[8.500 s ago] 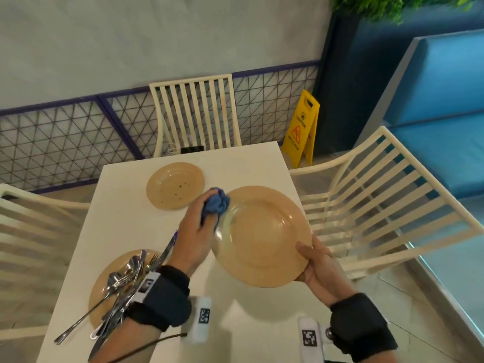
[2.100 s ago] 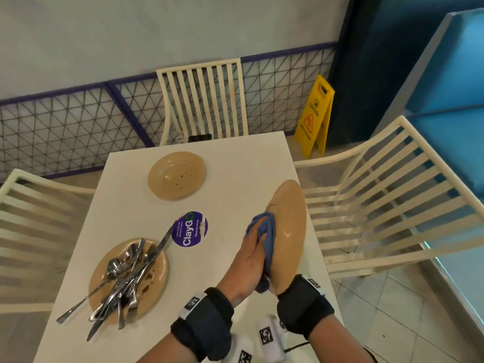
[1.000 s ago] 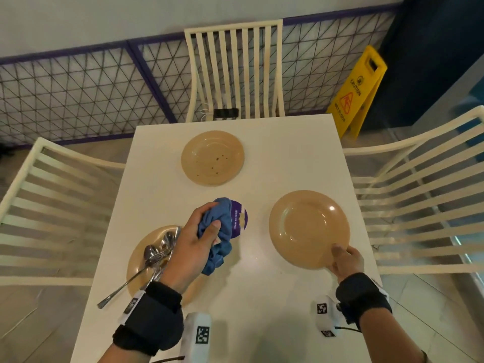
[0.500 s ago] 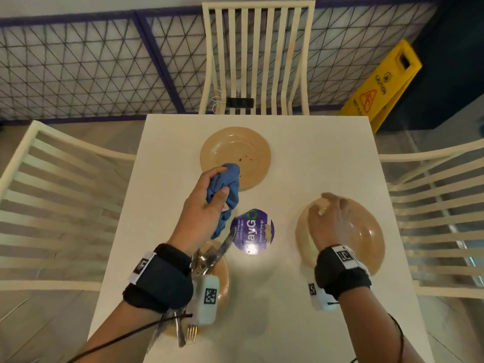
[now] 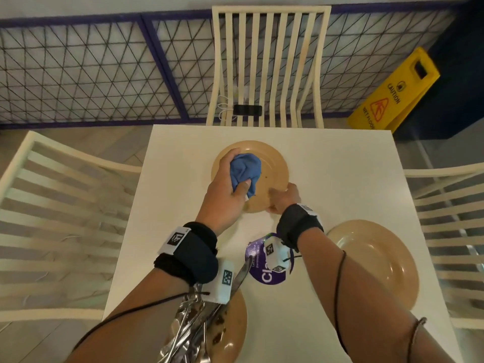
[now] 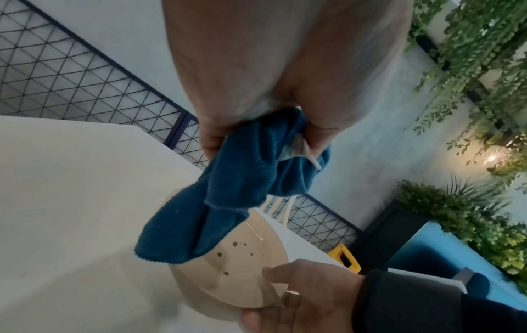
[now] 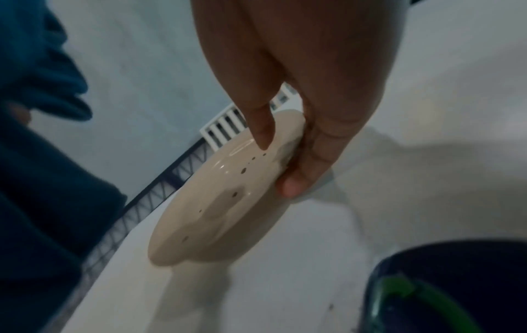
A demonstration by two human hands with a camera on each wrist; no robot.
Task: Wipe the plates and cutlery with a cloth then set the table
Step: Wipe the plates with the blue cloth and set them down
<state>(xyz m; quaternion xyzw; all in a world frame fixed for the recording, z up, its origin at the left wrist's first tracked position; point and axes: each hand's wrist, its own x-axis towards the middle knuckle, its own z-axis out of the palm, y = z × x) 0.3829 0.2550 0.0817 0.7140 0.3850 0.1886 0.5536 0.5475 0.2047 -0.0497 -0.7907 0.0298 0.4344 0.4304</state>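
A small tan plate [image 5: 272, 163] with dark specks sits at the far middle of the white table [image 5: 340, 163]. My right hand [image 5: 284, 199] pinches its near rim, thumb on top and fingers beneath, seen close in the right wrist view on the small plate [image 7: 222, 198]. My left hand [image 5: 230, 184] grips a bunched blue cloth [image 5: 246, 171] over the plate's left part; the blue cloth [image 6: 234, 198] hangs onto the small plate [image 6: 236, 265]. A larger tan plate [image 5: 374, 260] lies at the right. A third plate [image 5: 233, 328] at the near left carries cutlery [image 5: 191, 334].
A round purple sticker [image 5: 264, 268] lies mid-table under my right wrist. Cream slatted chairs stand at the far side [image 5: 269, 61], left [image 5: 52, 210] and right [image 5: 450, 210]. A yellow wet-floor sign [image 5: 395, 93] stands at the back right by a mesh fence [image 5: 78, 74].
My right hand left the larger plate on the right and took hold of the small speckled plate's near rim. My left hand carried the cloth forward over that plate.
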